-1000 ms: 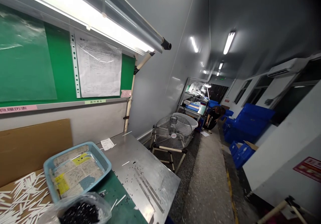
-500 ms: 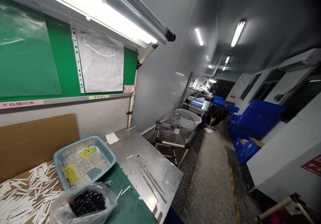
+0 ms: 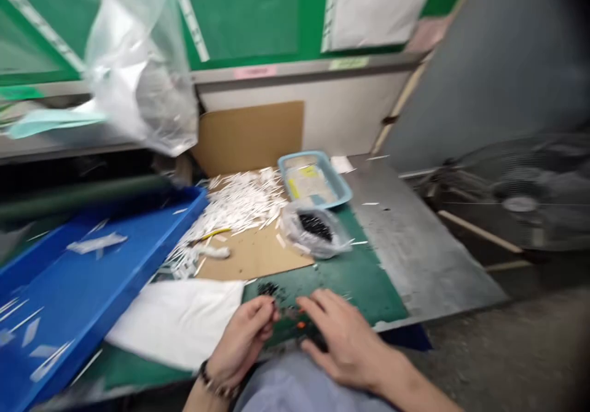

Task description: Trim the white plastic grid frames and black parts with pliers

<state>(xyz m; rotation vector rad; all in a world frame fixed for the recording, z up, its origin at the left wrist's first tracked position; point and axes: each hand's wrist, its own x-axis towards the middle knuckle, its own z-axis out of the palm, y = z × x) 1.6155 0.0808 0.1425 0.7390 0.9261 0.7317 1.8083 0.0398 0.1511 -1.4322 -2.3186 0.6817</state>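
My left hand (image 3: 242, 344) is curled on the green mat (image 3: 364, 283), its fingertips close to a small heap of black pieces (image 3: 268, 289). Blur hides whether those fingers hold one. My right hand (image 3: 343, 338) lies spread on the mat with nothing in it, near a small orange bit (image 3: 301, 324). Beyond the hands sits a clear plastic bag of black pieces (image 3: 313, 230). Behind it, a loose pile of white sticks (image 3: 239, 206) covers a cardboard sheet (image 3: 249, 255). A pale blue tray (image 3: 313, 178) lined with printed paper stands at the back.
A large blue tray (image 3: 78, 289) holding a few white sticks lies to my left, with a white sheet (image 3: 175, 323) beside it. A clear plastic bag (image 3: 138, 74) hangs at upper left. Bare metal tabletop (image 3: 415, 252) extends right, and a floor fan (image 3: 520, 197) stands beyond it.
My view has swung from the corridor down to the bench. Both my hands have come into view on the green mat, along with the large blue tray and white sheet.
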